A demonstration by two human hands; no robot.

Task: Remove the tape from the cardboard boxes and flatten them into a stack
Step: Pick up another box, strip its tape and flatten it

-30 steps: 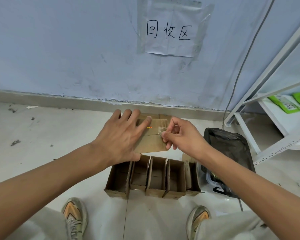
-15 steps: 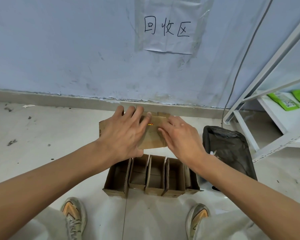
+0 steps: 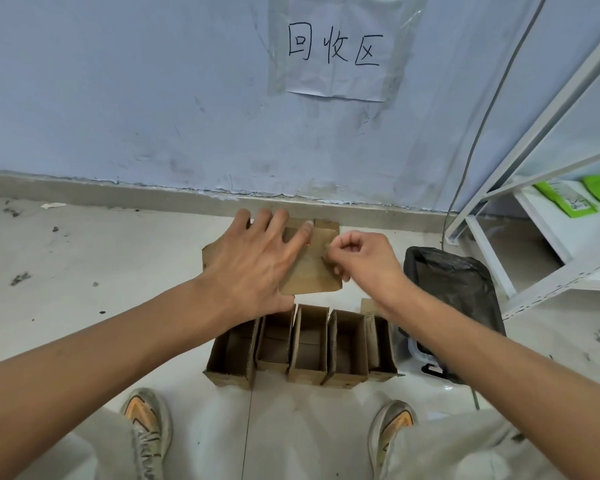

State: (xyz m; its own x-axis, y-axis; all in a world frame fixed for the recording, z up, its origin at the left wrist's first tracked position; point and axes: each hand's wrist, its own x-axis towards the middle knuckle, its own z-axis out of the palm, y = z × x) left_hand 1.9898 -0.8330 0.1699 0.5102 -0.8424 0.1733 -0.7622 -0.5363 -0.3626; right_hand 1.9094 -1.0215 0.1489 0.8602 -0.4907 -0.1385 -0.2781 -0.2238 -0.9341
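Observation:
A flattened brown cardboard box (image 3: 309,271) lies on the floor near the wall. My left hand (image 3: 253,265) presses flat on its left half, fingers spread and straight. My right hand (image 3: 361,261) hovers over the box's right part with fingers curled and thumb and forefinger pinched at the cardboard's surface; whether tape sits between them is too small to tell. Closer to me stands a row of several small open cardboard boxes (image 3: 305,348), side by side on the floor.
A black bin bag (image 3: 458,292) sits right of the boxes. A white metal shelf (image 3: 548,209) holding green packets (image 3: 565,202) stands at the right. A paper sign (image 3: 336,50) hangs on the blue wall. My shoes (image 3: 146,431) flank the floor below.
My right hand went from lying flat on the cardboard to curling its fingers into a pinch at the box's right side. My left hand kept pressing on the box.

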